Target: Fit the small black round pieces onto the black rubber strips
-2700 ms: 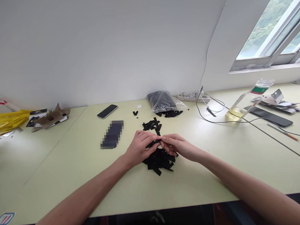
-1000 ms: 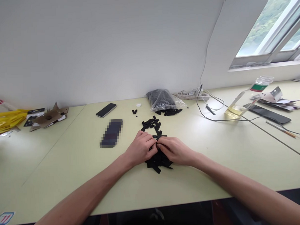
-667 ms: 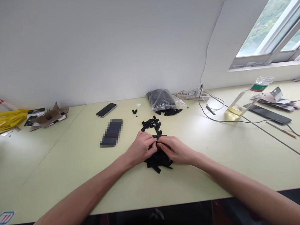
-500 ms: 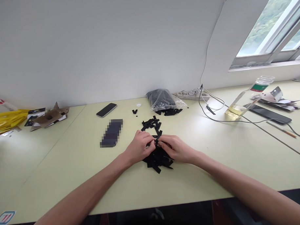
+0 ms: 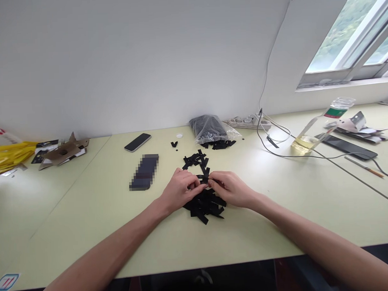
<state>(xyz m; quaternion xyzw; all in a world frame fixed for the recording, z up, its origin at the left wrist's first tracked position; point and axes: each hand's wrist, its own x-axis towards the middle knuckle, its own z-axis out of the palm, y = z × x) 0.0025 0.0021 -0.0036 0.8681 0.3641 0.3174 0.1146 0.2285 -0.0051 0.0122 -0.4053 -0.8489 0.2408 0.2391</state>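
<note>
Both of my hands meet over a pile of short black strips [image 5: 203, 206] on the pale table. My left hand [image 5: 183, 186] has its fingers curled, with thumb and fingertips pinched at a small black strip [image 5: 202, 178]. My right hand [image 5: 231, 187] pinches the same dark piece from the other side; the fingers partly hide it. Just beyond my hands lies a looser cluster of black strips [image 5: 192, 160].
A clear bag of black pieces [image 5: 209, 127] lies near the wall, with a power strip [image 5: 249, 123] beside it. Left are a phone [image 5: 138, 142] and a pixelated dark object [image 5: 144, 172]. Right, a bottle with yellow liquid [image 5: 304, 143] stands tilted-looking among cables.
My right hand has shifted slightly right. My left thumb now reaches further right, and the fingertips have moved on the black strip. More of the near pile shows.
</note>
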